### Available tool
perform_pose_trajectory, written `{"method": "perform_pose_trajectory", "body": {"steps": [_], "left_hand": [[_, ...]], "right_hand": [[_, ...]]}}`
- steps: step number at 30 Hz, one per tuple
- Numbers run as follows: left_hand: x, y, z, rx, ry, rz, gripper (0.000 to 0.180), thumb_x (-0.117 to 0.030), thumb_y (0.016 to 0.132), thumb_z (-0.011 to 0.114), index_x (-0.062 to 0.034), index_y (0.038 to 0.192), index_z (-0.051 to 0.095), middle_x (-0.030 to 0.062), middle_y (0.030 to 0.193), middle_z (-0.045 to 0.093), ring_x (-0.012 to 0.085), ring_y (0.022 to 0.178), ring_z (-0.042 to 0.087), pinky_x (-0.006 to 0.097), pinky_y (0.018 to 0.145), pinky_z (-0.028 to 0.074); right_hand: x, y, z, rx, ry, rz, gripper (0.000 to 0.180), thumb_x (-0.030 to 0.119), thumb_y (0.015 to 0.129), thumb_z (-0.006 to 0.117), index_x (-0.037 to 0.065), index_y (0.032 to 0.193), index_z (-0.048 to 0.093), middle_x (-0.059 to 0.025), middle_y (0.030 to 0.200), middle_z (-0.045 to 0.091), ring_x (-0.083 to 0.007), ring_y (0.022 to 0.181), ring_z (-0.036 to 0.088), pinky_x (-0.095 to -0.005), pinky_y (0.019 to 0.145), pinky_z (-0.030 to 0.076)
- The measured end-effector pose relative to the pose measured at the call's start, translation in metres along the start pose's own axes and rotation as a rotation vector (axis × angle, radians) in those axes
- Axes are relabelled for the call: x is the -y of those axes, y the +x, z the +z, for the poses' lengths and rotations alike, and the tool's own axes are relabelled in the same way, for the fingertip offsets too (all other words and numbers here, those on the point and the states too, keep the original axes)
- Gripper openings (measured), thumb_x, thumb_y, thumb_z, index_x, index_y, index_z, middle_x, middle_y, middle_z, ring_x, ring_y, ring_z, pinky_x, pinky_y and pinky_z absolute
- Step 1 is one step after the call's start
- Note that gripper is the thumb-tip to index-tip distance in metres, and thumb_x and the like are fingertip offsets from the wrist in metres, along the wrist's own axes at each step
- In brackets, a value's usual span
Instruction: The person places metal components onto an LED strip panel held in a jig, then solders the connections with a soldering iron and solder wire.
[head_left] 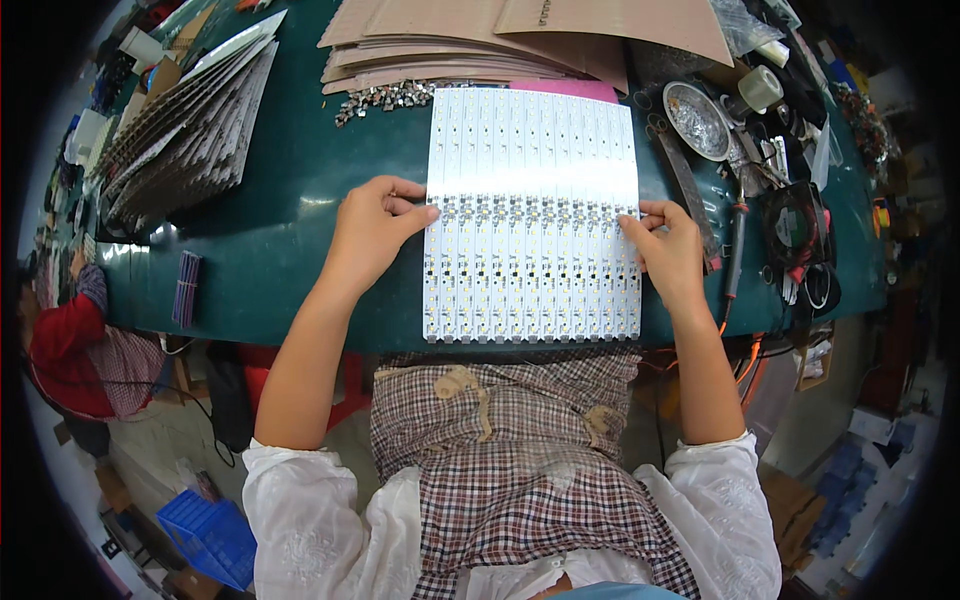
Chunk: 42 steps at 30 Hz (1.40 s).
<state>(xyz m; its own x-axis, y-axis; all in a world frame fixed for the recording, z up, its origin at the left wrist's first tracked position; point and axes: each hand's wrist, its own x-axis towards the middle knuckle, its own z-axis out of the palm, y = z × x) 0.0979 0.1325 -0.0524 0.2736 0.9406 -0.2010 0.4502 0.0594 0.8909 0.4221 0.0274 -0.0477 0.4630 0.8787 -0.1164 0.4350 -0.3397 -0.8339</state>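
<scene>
LED panel [532, 235] was pinched by left hand [375, 228] at nine o'clock, right hand [670, 248] at three (seemingly being steadied; even grip was needed next).

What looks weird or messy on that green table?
The metal bits look spilled: they lie loose in a scattered heap by the cardboard, in no container I can see. The stack at left is fanned unevenly. The white panel looks straight.

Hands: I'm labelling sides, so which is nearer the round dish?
The right hand, at the right edge of the white circuit panel; the left hand, at the opposite edge, is farther from the round dish.
</scene>
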Motion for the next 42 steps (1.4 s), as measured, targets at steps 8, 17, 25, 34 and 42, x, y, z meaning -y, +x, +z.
{"method": "perform_pose_trajectory", "body": {"steps": [8, 17, 25, 34, 42], "left_hand": [[-0.015, -0.003, 0.003, -0.090, 0.279, 0.063, 0.029, -0.013, 0.082, 0.078, 0.0033, 0.103, 0.065, 0.0081, 0.076, 0.070, 0.0111, 0.071, 0.063, 0.027, 0.066, 0.047], [-0.047, -0.048, -0.002, -0.353, 0.773, 0.293, 0.028, -0.016, 0.078, 0.079, -0.0036, 0.098, 0.064, 0.0084, 0.081, 0.059, 0.0251, 0.071, 0.061, 0.037, 0.063, 0.049], [-0.081, -0.128, 0.047, 0.055, 0.711, 0.460, 0.027, -0.020, 0.078, 0.078, -0.0063, 0.089, 0.057, 0.0100, 0.083, 0.054, 0.0267, 0.066, 0.064, 0.035, 0.054, 0.052], [-0.087, -0.136, 0.063, 0.335, 0.270, 0.346, 0.020, -0.017, 0.077, 0.078, -0.0057, 0.089, 0.066, 0.0086, 0.079, 0.060, 0.0238, 0.063, 0.061, 0.037, 0.056, 0.048], [-0.091, -0.134, 0.071, 0.651, -0.044, 0.090, 0.022, -0.014, 0.100, 0.054, 0.0014, 0.095, 0.069, 0.0157, 0.092, 0.071, 0.0282, 0.082, 0.069, 0.036, 0.075, 0.053]], "right_hand": [[0.010, 0.000, 0.003, -0.006, -0.028, 0.013, 0.040, 0.013, 0.083, 0.078, -0.012, 0.111, 0.064, -0.0086, 0.076, 0.066, -0.0093, 0.054, 0.059, -0.0244, 0.046, 0.045], [0.012, -0.010, -0.009, -0.095, -0.231, -0.290, 0.043, 0.016, 0.076, 0.085, -0.004, 0.108, 0.066, -0.0114, 0.096, 0.065, -0.0116, 0.059, 0.057, -0.0266, 0.055, 0.048], [0.083, -0.116, 0.010, 0.464, -0.050, -0.868, 0.037, 0.022, 0.072, 0.085, 0.008, 0.102, 0.067, -0.0054, 0.083, 0.063, -0.0215, 0.065, 0.064, -0.0324, 0.054, 0.052], [0.051, -0.101, -0.015, 0.502, -0.005, -0.878, 0.010, 0.008, 0.078, 0.075, 0.005, 0.084, 0.068, -0.0049, 0.070, 0.055, -0.0220, 0.060, 0.060, -0.0338, 0.049, 0.049], [0.035, -0.089, -0.049, 0.643, 0.021, -0.807, 0.007, 0.009, 0.081, 0.073, 0.005, 0.085, 0.069, -0.0053, 0.073, 0.059, -0.0227, 0.065, 0.063, -0.0347, 0.056, 0.051]]}}
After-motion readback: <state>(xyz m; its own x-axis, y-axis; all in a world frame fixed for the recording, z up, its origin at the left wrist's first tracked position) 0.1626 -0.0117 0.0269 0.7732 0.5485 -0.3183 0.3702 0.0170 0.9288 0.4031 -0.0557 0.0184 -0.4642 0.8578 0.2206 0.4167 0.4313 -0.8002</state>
